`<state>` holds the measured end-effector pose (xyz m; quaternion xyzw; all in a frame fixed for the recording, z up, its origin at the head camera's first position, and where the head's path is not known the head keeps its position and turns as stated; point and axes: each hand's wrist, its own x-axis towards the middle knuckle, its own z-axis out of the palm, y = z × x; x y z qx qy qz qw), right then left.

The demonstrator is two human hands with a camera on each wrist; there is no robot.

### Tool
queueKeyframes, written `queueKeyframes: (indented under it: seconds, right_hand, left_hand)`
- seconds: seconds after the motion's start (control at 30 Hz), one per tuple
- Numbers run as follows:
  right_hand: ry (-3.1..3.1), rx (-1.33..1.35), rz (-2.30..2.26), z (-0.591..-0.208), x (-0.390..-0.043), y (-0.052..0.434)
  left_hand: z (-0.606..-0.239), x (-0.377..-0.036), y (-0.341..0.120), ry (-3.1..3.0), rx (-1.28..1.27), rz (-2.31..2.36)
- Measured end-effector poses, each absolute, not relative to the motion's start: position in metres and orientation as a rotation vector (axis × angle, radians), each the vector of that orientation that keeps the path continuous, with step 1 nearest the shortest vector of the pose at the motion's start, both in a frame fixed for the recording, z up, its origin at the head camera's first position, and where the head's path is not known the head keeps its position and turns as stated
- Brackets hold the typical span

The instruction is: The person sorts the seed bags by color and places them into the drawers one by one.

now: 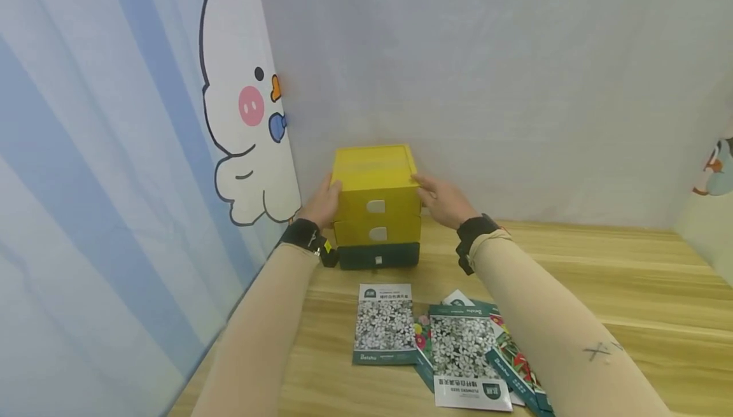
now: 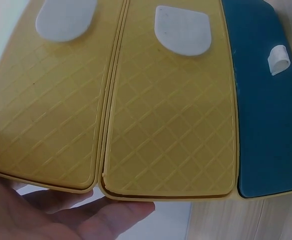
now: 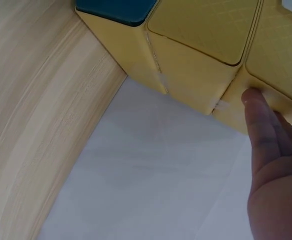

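A small drawer unit [image 1: 375, 169] stands on the wooden table [image 1: 630, 277] against the back wall, with two yellow drawers [image 1: 395, 204] over a dark teal drawer [image 1: 357, 256]. My left hand [image 1: 323, 204] lies against its left side at the top drawer, fingers fairly straight [image 2: 101, 217]. My right hand [image 1: 443, 200] touches the right side at the same height, thumb near the top edge. In the right wrist view a straight finger [image 3: 263, 125] presses the yellow side wall [image 3: 195, 75]. All drawers look closed, each with a pale pull tab [image 2: 183, 30].
Several flower seed packets [image 1: 385, 325] lie flat on the table in front of the unit, some overlapping [image 1: 464, 347] at the right. A blue striped curtain with a cartoon duck [image 1: 246, 105] hangs close on the left. A grey wall stands behind.
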<state>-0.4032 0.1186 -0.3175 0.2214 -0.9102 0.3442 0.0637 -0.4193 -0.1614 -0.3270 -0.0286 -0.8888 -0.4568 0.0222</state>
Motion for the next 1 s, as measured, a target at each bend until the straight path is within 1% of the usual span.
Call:
queueKeyframes:
  seconds: [0.23, 0.7, 0.87, 1.0]
  right_hand:
    - [-2.744, 0.663, 1.054, -0.318, -0.399, 0.130]
    - [-2.770, 0.563, 1.130, -0.318, -0.397, 0.158]
    - [-2.756, 0.533, 1.122, -0.319, -0.396, 0.174]
    - [-2.748, 0.499, 1.132, -0.320, -0.392, 0.186]
  left_hand:
    - [-0.326, -0.418, -0.149, -2.702, -0.148, -1.461]
    - [-0.333, -0.432, -0.119, -2.690, -0.183, -1.376]
    - [-0.337, -0.440, -0.104, -2.672, -0.270, -1.348]
    - [-0.337, -0.436, -0.089, -2.645, -0.314, -1.355]
